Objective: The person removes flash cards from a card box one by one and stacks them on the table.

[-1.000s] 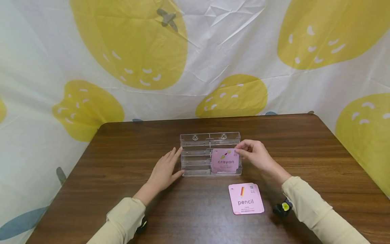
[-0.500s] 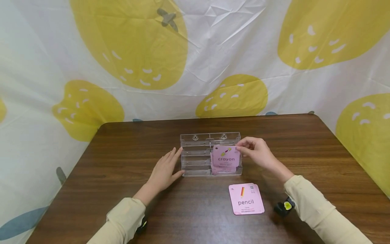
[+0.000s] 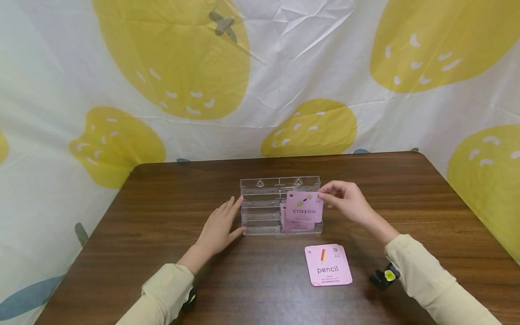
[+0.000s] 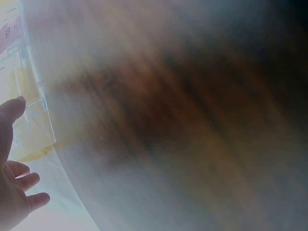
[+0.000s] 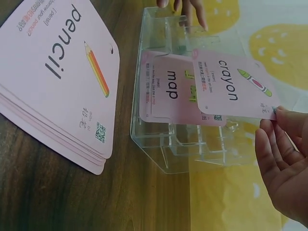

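Note:
In the head view my right hand [image 3: 350,203] pinches a pink crayon flashcard [image 3: 304,207] by its upper right corner, in front of the right half of a clear plastic card rack [image 3: 262,216]. Behind and below it, a pink map flashcard [image 5: 166,91] stands in the front right pocket, partly covered in the right wrist view. My left hand [image 3: 217,228] has its fingers extended, thumb and fingertips at the rack's left side. The left wrist view shows that hand [image 4: 14,192] beside the rack's edge, the rest blurred.
A stack of pink flashcards, a pencil card [image 3: 328,266] on top, lies on the brown wooden table [image 3: 170,194] in front of the rack. Behind the table hangs a white cloth [image 3: 280,54] with yellow fruit prints.
My right hand has lifted the crayon card upward and slightly right, uncovering part of the map card behind it. The left hand has stayed at the rack.

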`<action>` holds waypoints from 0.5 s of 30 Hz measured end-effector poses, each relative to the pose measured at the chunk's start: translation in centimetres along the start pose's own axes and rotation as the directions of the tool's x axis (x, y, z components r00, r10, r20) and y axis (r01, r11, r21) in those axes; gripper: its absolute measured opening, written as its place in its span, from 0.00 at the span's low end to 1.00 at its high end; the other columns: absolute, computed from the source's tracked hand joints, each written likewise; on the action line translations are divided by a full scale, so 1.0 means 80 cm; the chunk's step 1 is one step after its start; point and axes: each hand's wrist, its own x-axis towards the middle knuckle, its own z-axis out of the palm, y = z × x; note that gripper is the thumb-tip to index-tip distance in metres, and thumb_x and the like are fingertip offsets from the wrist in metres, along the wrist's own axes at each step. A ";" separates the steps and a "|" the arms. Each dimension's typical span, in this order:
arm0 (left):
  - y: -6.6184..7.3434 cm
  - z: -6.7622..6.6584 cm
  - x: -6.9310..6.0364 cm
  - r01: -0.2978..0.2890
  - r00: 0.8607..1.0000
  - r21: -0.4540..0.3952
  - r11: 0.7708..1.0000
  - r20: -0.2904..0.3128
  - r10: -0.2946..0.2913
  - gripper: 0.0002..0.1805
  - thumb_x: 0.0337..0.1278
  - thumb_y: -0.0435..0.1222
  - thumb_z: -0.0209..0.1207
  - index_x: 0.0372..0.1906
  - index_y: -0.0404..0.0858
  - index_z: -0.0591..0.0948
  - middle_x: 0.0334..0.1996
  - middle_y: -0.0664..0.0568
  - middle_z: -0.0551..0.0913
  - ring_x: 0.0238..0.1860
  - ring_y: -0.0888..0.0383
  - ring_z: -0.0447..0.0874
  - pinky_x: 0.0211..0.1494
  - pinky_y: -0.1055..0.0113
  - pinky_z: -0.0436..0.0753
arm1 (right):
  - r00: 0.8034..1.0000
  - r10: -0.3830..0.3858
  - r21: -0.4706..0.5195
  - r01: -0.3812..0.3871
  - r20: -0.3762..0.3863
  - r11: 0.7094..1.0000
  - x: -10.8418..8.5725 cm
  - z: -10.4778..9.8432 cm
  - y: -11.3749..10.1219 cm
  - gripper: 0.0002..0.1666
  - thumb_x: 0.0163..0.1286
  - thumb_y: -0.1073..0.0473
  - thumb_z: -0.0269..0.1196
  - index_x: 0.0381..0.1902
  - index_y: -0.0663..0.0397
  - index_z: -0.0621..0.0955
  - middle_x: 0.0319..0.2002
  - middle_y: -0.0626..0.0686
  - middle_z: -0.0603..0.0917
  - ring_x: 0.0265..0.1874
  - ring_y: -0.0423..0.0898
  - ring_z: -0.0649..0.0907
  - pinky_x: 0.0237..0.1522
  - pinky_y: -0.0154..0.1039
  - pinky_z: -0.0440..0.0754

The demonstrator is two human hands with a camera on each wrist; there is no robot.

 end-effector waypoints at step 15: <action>0.000 -0.001 0.000 0.006 1.000 0.007 1.000 0.014 -0.007 0.43 0.52 0.48 0.60 0.70 0.42 0.53 0.65 0.36 0.60 0.63 0.42 0.62 0.61 0.45 0.63 | 0.997 0.037 -0.006 -0.036 0.062 0.999 -0.022 -0.008 0.001 0.08 0.61 0.67 0.60 0.35 0.70 0.79 0.27 0.59 0.82 0.22 0.41 0.79 0.25 0.37 0.80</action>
